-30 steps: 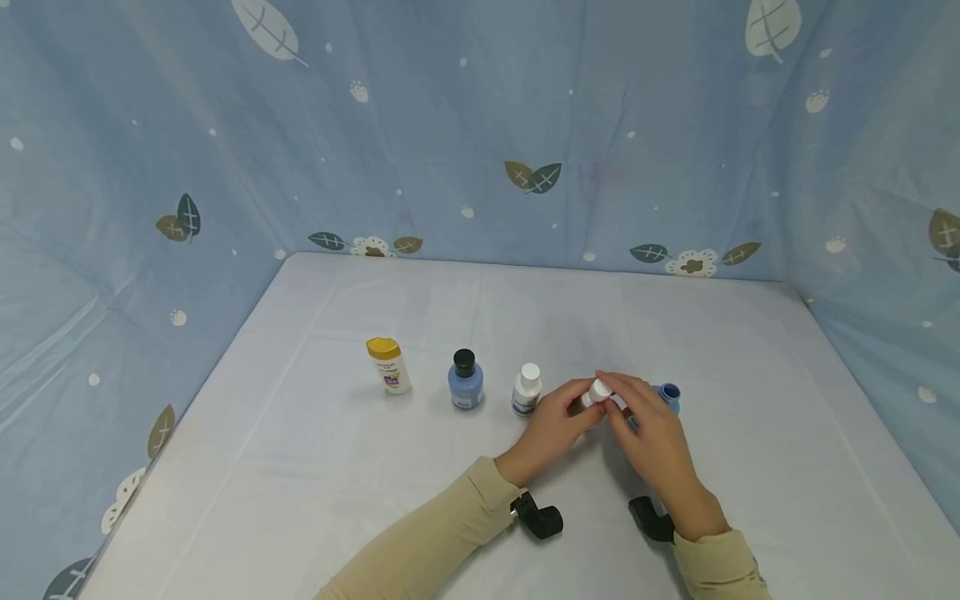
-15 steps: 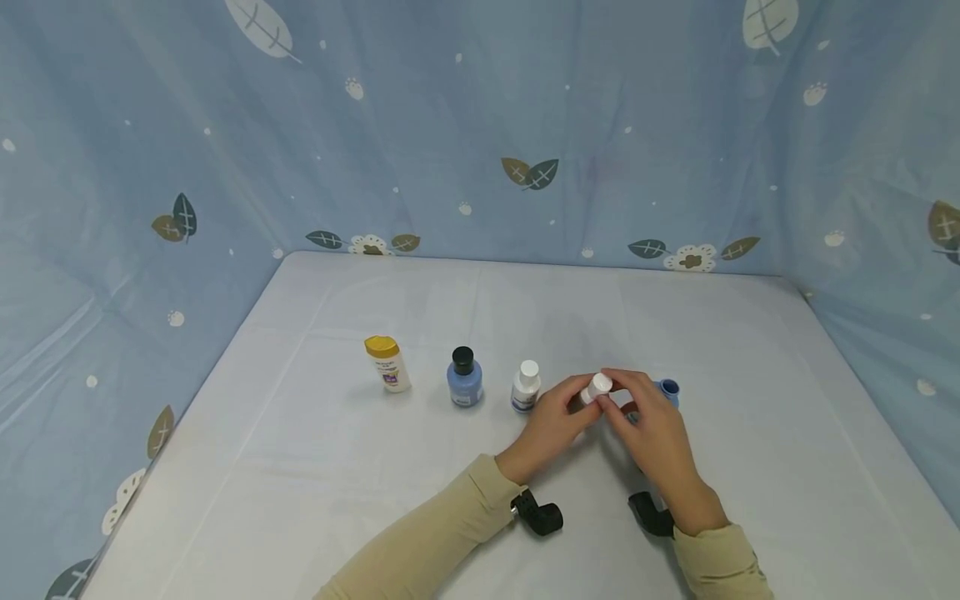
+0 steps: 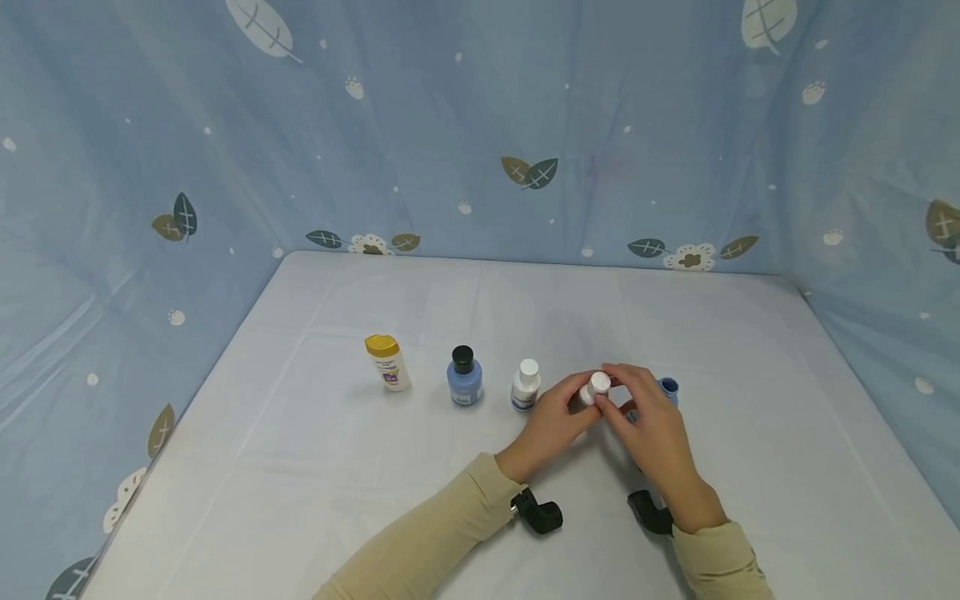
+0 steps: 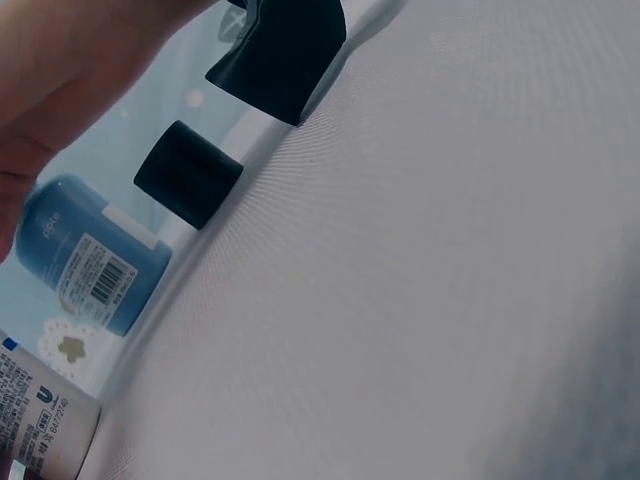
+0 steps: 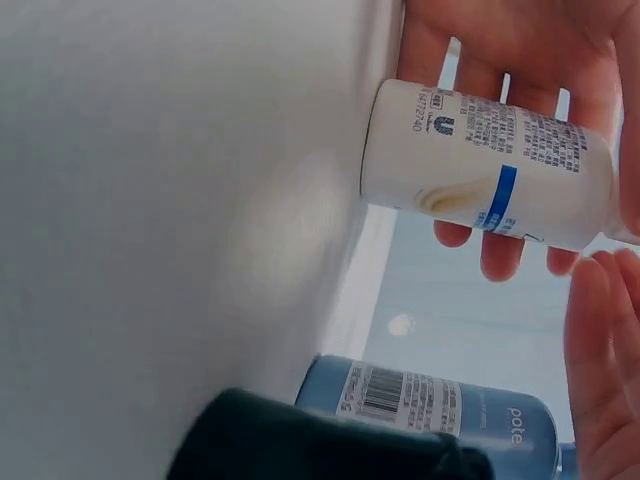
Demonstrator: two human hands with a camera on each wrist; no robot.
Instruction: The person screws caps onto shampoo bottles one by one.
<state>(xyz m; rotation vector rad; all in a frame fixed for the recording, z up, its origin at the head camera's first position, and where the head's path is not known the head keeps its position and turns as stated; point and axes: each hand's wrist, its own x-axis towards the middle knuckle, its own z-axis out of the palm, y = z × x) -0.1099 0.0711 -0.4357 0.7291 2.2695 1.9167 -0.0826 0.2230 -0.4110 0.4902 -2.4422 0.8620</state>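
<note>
1. Nearest, each wrist carries a black camera; beige sleeves (image 3: 435, 527) are worn on both arms.
2. The white bottle (image 5: 490, 165) is gripped by the left hand (image 3: 552, 425), its fingers curled round the body; the base seems to be rested on the surface (image 3: 525, 317).
3. The white cap (image 3: 599, 383) is pinched between thumb and fingertips of the right hand (image 3: 651, 429). It is seen at the bottle's top – whether it is being loosened or tightened cannot be told.
4. Just beyond the right hand, an open blue bottle (image 4: 85, 230) is left standing with its mouth bare; beside it a black cap (image 4: 188, 175) is set down.
5. To the left, three closed containers are lined up, touched by neither hand: a second white bottle (image 3: 526, 390), a black-capped blue bottle (image 3: 465, 385) and a yellow-topped bottle (image 3: 390, 371).
6. Progress, as judged: one bottle is uncapped, one is being worked on – three are left closed.
7. Farthest, a patterned blue curtain (image 3: 450, 125) is hung.
</note>
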